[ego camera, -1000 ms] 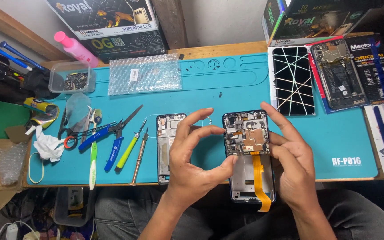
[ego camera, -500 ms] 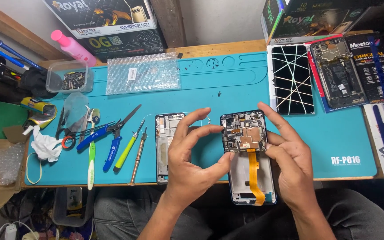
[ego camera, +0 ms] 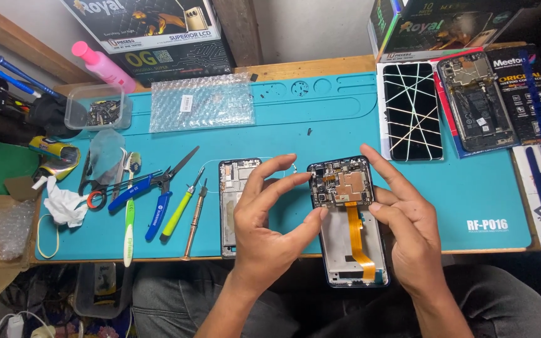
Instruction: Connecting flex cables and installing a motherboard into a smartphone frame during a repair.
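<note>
The blue mat lies bare ahead of the hands, tools crowding its left side and a cracked screen its right; the opened phone overhangs the near table edge; the left hand and right hand pinch its sides; a spare frame lies just left.

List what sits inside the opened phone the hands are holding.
Inside the opened phone, a dark circuit board with a copper-coloured shield fills the top. An orange ribbon cable runs down the bare, pale lower bay. The right hand and left hand cover its side edges.
</note>
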